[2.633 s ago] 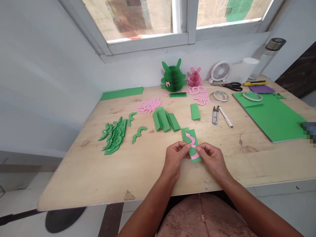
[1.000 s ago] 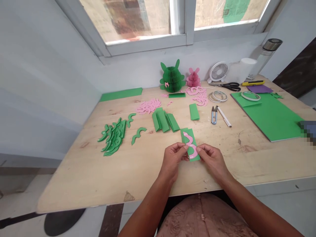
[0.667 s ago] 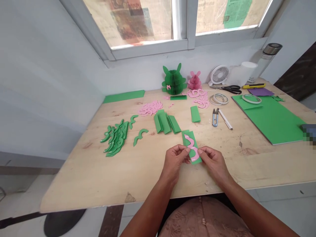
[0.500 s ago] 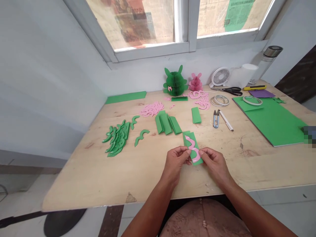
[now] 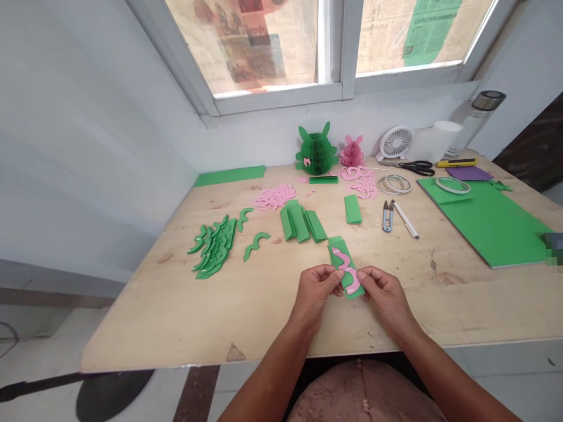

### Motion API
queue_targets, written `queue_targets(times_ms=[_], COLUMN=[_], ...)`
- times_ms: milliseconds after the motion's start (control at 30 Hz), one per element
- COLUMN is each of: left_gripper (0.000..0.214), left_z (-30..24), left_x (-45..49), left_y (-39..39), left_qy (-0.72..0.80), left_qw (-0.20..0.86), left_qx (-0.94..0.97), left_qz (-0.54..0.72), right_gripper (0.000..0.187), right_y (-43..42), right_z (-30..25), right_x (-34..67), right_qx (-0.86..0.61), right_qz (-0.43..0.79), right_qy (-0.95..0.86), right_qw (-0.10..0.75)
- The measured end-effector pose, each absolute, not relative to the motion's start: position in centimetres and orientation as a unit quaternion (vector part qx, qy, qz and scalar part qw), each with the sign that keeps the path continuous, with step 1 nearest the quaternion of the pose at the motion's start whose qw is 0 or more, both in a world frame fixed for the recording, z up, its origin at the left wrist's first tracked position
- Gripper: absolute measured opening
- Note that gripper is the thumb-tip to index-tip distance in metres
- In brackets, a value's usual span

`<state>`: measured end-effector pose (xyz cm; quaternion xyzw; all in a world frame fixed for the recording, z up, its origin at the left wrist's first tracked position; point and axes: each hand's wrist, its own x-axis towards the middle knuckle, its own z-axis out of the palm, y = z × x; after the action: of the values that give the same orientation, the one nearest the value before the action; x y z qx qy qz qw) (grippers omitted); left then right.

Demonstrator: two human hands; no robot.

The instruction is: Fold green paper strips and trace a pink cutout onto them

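Between my hands is a folded strip of green paper (image 5: 338,248), with a wavy pink paper cutout (image 5: 353,281) lying on top of it. My left hand (image 5: 317,288) is closed on the strip's left edge, its thumb pressing the pink cutout. On the right edge, my right hand (image 5: 383,296) pinches the same strip, thumb near the cutout. Just beyond stand several folded green paper pieces (image 5: 299,223), and another folded green piece (image 5: 352,209) lies to their right. Small snips (image 5: 387,216) and a white pen (image 5: 405,219) rest further right.
Green curved cutouts (image 5: 215,249) are heaped at left, pink cutouts (image 5: 276,197) behind. Green (image 5: 316,153) and pink (image 5: 352,152) paper figures stand by the wall. Tape rolls (image 5: 398,184), black scissors (image 5: 417,167), a fan (image 5: 396,142) and green sheets (image 5: 497,223) are at right.
The view has shifted slightly, so everything sits a little lower and further right. Both hands keep hold of the green strip and pink cutout, with hardly any movement.
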<state>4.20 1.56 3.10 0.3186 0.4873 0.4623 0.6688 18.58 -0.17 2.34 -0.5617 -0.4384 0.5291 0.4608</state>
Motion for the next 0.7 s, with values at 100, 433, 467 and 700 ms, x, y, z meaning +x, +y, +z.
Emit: queue_targets(times_ms=[100,433,467,700], left_gripper=[0.033,0.034,0.034,0.034], left_z=[3.00,3.28,3.31,3.29], left_x=[4.19,4.14,4.13,4.09], left_y=[1.58,1.44,1.42,1.45], left_qy=[0.489,0.488,0.488,0.490], left_qw=[0.666,0.668,0.669,0.668], left_qx=[0.319,0.326,0.325,0.328], left_qz=[0.464,0.457,0.456,0.454], right_gripper=[0.038,0.036,0.036,0.034], right_y=[-0.15,0.01,0.03,0.13], right_z=[2.33,2.28,2.34,1.97], right_x=[18.55,18.69,18.72,19.04], right_qx=[-0.559,-0.560,-0.561,-0.552], right_qz=[0.526,0.517,0.515,0.506], right_qy=[-0.447,-0.462,-0.465,-0.487], right_qw=[0.460,0.454,0.452,0.450])
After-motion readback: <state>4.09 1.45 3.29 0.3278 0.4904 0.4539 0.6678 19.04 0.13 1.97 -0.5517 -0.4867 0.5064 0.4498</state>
